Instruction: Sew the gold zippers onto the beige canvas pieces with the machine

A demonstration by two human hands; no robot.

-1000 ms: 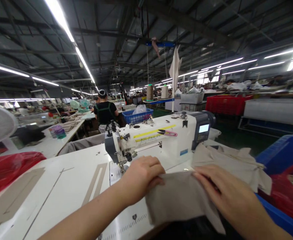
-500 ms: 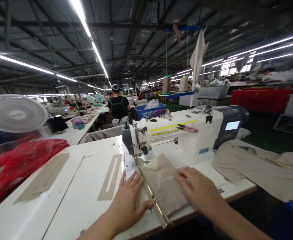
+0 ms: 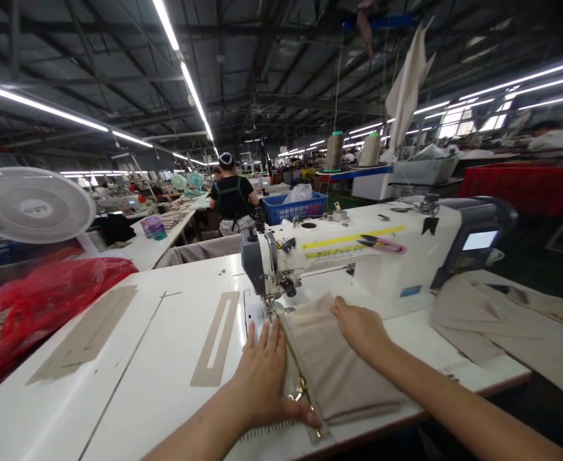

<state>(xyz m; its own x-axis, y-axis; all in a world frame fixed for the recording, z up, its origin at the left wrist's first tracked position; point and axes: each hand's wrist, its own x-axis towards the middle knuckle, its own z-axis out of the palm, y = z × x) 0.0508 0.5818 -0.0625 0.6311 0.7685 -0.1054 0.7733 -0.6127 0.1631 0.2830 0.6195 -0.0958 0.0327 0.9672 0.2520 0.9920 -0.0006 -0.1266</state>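
Under the needle area of a white sewing machine [image 3: 377, 256] lies a beige fabric piece [image 3: 341, 365] with a gold zipper [image 3: 301, 378] along its left side. My left hand [image 3: 265, 378] rests flat with fingers spread, fingertips close to the presser foot [image 3: 272, 310] and thumb on the zipper's lower part. My right hand [image 3: 361, 326] pinches the fabric's upper right edge between thumb and fingers. Left of my left hand, a beige slotted strip [image 3: 217, 339] lies on the white table [image 3: 161, 397].
Flat beige pieces [image 3: 89, 333] lie at the left beside a red plastic bag [image 3: 51, 301]. More beige fabric [image 3: 507, 326] hangs over the right edge. Pink-handled snips [image 3: 382, 244] rest on the machine. A fan [image 3: 34, 206] stands left; a person [image 3: 233, 195] sits ahead.
My right hand has moved up along the fabric to its upper right edge and pinches it there. The fabric has spread to the right. The camera view has shifted slightly.
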